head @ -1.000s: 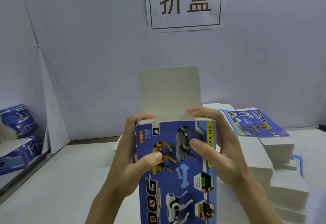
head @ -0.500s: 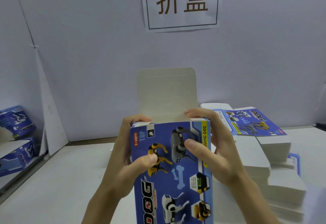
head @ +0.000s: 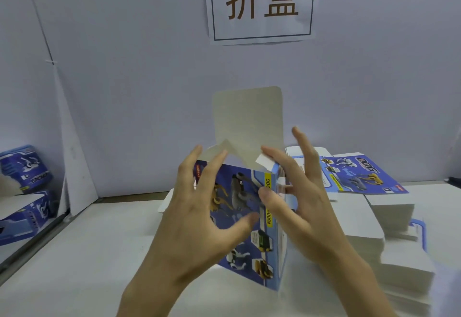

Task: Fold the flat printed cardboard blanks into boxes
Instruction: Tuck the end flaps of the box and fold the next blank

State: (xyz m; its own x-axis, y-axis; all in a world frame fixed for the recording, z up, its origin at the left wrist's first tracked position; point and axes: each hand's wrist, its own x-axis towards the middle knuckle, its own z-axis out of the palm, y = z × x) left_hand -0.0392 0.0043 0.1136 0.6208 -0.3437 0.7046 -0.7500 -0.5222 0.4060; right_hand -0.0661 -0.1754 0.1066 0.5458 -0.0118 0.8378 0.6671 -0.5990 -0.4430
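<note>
**Half-formed box upright between two spread hands**

Blue printed box (head: 249, 219) standing upright on the white table (head: 74, 254), turned so one vertical corner faces the camera. Top lid flap (head: 247, 117) raised straight up from the box's far edge, plain grey inside showing. Small left dust flap (head: 217, 153) tilted inward over the box mouth; small white right dust flap (head: 265, 162) sticking up at the box's near right corner.

Left hand (head: 199, 219) in front of the box's printed face, fingers straight and spread, fingertips up at the left dust flap, thumb laid across the print. Not curled round anything. Right hand (head: 294, 191) against the box's right side, fingers likewise straight and fanned, index fingertip touching the right dust flap, thumb on the yellow strip down the box's corner. No pinch visible on either side.

Right of the box, a tall stack of flat blanks (head: 389, 221), white edges showing, with one printed blank (head: 359, 177) lying face up on top. Far left of the box, finished boxes (head: 25, 169) piled at the table's edge. Above and behind the box, a paper sign (head: 262, 4) with two brown characters on the pale wall.
</note>
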